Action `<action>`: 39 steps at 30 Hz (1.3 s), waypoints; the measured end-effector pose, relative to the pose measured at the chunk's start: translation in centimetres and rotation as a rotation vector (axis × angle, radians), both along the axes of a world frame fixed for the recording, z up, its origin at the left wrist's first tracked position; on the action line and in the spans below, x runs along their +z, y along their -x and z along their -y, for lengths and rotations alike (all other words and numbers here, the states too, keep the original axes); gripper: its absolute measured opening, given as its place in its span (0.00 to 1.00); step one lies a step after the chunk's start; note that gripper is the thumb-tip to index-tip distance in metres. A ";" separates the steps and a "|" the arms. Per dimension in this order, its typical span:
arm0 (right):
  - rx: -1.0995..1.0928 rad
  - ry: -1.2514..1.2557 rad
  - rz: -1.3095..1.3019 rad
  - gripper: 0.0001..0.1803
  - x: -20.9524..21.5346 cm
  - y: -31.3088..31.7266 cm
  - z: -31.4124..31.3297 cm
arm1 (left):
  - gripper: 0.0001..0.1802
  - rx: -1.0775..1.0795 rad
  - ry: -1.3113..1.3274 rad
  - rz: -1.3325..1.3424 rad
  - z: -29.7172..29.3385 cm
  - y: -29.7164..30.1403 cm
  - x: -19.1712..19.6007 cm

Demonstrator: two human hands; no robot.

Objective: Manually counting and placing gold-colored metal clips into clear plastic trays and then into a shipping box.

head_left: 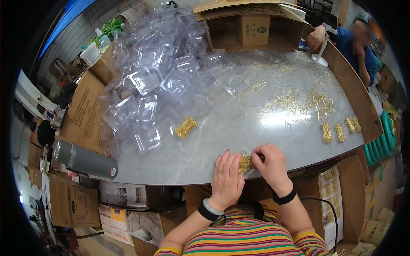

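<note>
A bundle of gold wire hooks (245, 164) lies at the table's near edge between my hands, with a bit of clear plastic showing beside it. My left hand (226, 177) rests along the bundle's left side, fingers stretched out and touching it. At its right side my right hand (272, 164) is closed in a pinch; what the fingertips hold is too small to make out. Another bundle of gold hooks (185, 127) sits farther left on the table. Several packed bundles (327, 132) stand at the right, and loose gold wire hooks (290, 104) are scattered beyond them.
Clear plastic boxes (147, 81) are heaped at the back left. A grey bottle (87, 159) lies at the left edge. An opened cardboard box (222, 34) stands at the back, near a white stand (319, 60). Another person (356, 51) sits beyond the cardboard side wall (354, 94).
</note>
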State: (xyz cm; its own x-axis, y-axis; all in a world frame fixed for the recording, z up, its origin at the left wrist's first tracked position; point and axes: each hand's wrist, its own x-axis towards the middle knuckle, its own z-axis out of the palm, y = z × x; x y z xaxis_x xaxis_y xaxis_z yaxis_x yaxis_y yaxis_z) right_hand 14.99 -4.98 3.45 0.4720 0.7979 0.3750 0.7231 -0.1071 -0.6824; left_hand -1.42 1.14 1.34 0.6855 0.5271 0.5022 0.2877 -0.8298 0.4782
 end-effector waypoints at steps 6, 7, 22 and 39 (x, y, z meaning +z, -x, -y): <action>0.038 0.043 -0.081 0.03 0.8 -0.9 0.0 | 0.30 -0.029 -0.030 -0.019 0.0 0.4 -0.4; 0.012 0.023 -0.076 0.03 1.1 -0.7 0.2 | 0.30 -0.039 -0.037 -0.020 0.0 0.5 -0.5; 0.269 -0.010 0.200 0.30 -0.5 2.9 1.7 | 0.36 -0.142 0.352 0.178 -0.6 1.8 -1.3; 0.043 -0.047 0.218 0.30 -1.0 6.1 -0.4 | 0.69 -0.320 0.837 0.365 -1.7 3.0 -0.2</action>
